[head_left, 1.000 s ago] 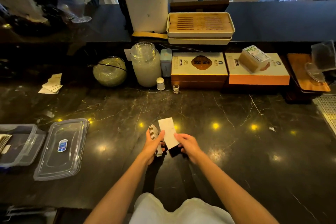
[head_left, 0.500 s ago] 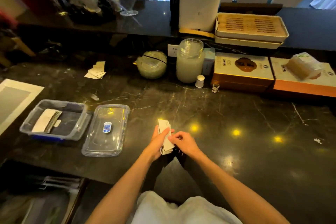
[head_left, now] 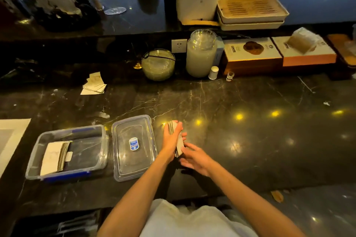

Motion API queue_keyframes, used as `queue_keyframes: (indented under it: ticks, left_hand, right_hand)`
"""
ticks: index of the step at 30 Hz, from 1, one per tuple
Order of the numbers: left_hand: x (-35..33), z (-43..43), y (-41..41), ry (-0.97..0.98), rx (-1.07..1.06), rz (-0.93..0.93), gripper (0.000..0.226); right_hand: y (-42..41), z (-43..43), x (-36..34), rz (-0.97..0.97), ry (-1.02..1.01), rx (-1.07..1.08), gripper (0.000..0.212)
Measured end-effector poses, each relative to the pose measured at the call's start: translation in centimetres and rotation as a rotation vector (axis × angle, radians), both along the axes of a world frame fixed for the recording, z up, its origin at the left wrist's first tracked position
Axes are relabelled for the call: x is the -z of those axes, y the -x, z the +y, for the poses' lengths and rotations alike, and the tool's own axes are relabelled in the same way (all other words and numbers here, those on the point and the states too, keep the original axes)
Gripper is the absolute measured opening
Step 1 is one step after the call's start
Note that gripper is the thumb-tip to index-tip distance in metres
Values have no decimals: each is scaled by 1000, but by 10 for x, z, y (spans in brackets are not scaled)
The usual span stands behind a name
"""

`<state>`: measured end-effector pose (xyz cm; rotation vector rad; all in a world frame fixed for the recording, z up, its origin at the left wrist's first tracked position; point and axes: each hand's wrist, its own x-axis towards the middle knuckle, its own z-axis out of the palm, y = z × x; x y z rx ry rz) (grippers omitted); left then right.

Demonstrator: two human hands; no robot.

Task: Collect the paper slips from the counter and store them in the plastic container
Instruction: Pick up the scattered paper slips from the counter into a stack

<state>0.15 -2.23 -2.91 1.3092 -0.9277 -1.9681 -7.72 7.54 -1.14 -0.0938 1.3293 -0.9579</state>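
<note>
The left hand (head_left: 172, 139) holds a stack of slips (head_left: 176, 138) above the dark marble tabletop (head_left: 250, 140), just right of the lid (head_left: 133, 147). Its grip is closed on the stack: the fingers wrap over the far long edge and the thumb side presses the near face, so the slips stand on edge, fanned a little at the top where their dark-striped ends show. The right hand (head_left: 196, 158) sits just beside the lower end of the stack, its grip apart, fingers spread and loosely curved; its fingertips (head_left: 185, 145) reach the bottom corner of the slips, though whether they press on the paper or only brush it cannot be told.

The container (head_left: 67, 152) lies open on the tabletop to the left of the lid, the two touching or nearly so along their sides. Inside it, against the left wall, rests another pile of slips (head_left: 54, 158), lying flat and slightly splayed, with a small white scrap on its right edge. The lid lies with a small blue label at its middle.

A loose heap of slips (head_left: 94, 83) remains on the tabletop farther back and to the left, well apart from both hands and from the container, near a glass bowl (head_left: 158, 64).
</note>
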Motion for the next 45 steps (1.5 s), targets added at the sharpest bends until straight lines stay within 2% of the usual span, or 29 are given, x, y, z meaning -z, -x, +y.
queue_keyframes:
  ticks: [2, 4, 6, 8, 11, 15, 17, 22, 24, 27, 29, 33, 38, 41, 45]
  left_hand:
    - [-1, 6, -1, 68, 13, -5, 19]
    - [1, 14, -7, 127, 24, -14, 20]
    - [7, 22, -20, 214, 60, -65, 24]
    - [16, 32, -35, 268, 142, -98, 35]
    - [28, 52, -56, 445, 339, -200, 55]
    - [45, 79, -86, 790, 576, -486, 60]
    - [52, 90, -104, 885, 651, -557, 57]
    - [57, 105, -139, 989, 777, -663, 50]
    - [54, 108, -148, 984, 815, -678, 50]
    - [45, 108, -160, 982, 821, -679, 51]
    - [38, 111, -174, 1011, 765, -675, 44]
    - [35, 108, -208, 1065, 618, -597, 40]
    - [46, 93, -259, 984, 528, -668, 48]
    - [49, 71, -294, 882, 538, -701, 54]
    - [44, 36, -345, 748, 568, -762, 45]
  right_hand:
    - [-7, 5, 0, -158, -3, 203, 39]
    - [-10, 12, 3, -64, -2, 276, 39]
    - [-7, 23, 11, 213, 7, 275, 38]
    - [-4, 37, 21, 570, 38, 245, 37]
    - [-9, 61, 37, 1040, 90, 88, 34]
    - [-43, 92, 57, 1310, 216, -1, 42]
    - [-60, 106, 67, 1382, 226, -6, 48]
    - [-101, 131, 81, 1360, 113, -134, 64]
    - [-116, 136, 83, 1313, 90, -90, 66]
    - [-130, 138, 72, 1340, 122, 50, 53]
    - [-141, 138, 63, 1368, 160, 113, 46]
    - [-166, 125, 56, 1399, 227, 96, 40]
    - [-210, 100, 68, 1379, 228, -18, 38]
    - [-236, 76, 75, 1379, 201, -184, 39]
    - [-270, 34, 72, 1356, 248, -292, 37]
